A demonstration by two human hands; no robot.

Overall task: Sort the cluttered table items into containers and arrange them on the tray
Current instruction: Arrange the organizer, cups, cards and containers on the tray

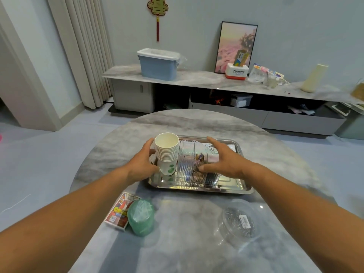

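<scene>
Marble table (197,123) — cup stack (167,152) between left hand (142,162) thumb and fingers.

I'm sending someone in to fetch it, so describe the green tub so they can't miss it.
Start at the round marble table and find the steel tray in its middle. On the bare tabletop nearer than the tray's left corner lies the green tub, resting against a red and white card pack. It is the only green, translucent, round thing there; the clear lidded bowl sits well to the right.
</scene>
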